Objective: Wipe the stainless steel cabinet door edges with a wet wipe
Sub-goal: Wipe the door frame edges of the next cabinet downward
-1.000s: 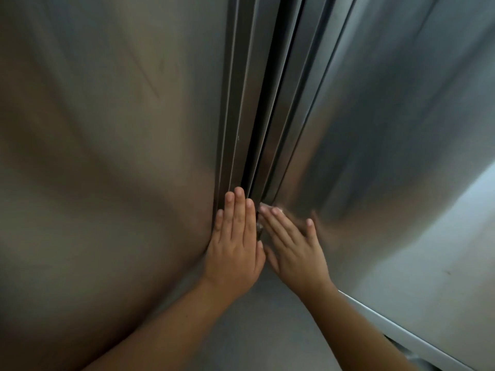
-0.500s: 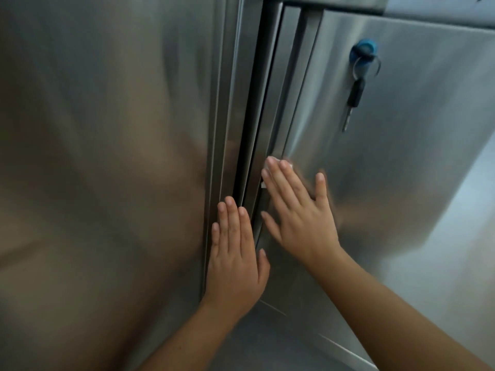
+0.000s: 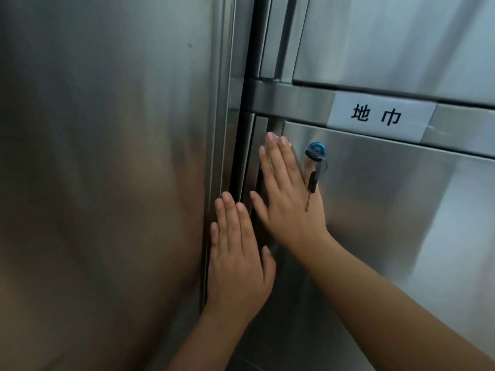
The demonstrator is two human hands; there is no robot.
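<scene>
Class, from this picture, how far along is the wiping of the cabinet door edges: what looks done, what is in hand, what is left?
Done: cannot tell; the steel shows no wiped streaks. In hand: the right hand presses a wet wipe, barely visible under its fingers, near the top of the lower door's left edge, beside the key; the left hand rests flat lower down. Left: the upper door's edge.

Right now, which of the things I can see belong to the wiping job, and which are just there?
Part of the job:
right hand, flat on the left edge of the lower door
left hand, flat on the edge strip beside the gap
wipe, presumably under the right hand, not plainly visible

Just there:
blue-capped key in the lock
white label
upper door
</scene>
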